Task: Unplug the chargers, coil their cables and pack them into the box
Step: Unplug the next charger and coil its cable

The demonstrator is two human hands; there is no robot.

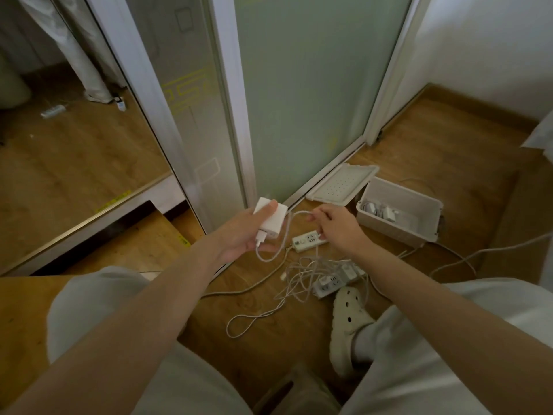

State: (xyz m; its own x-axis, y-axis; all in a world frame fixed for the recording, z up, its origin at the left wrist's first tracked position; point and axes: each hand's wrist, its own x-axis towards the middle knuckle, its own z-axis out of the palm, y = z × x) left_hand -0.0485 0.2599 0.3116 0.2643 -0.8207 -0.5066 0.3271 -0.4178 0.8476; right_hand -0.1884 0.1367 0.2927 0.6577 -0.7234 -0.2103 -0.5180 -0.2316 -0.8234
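Coiling seems begun: the left hand [254, 232] clasps the white rectangular charger brick [270, 218], the right hand [335, 224] pinches its thin white cable [288, 232] just beside; next, wind loops, then the open white plastic box [398, 232] beyond the right grip.

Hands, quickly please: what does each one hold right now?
Left hand: holds the white charger.
Right hand: pinches the charger's cable.

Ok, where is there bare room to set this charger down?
The box is bare in its right half, beside the chargers already packed. So is the floor between box and skirting board. Crowded: the cable tangle between the power strip and the shoe.
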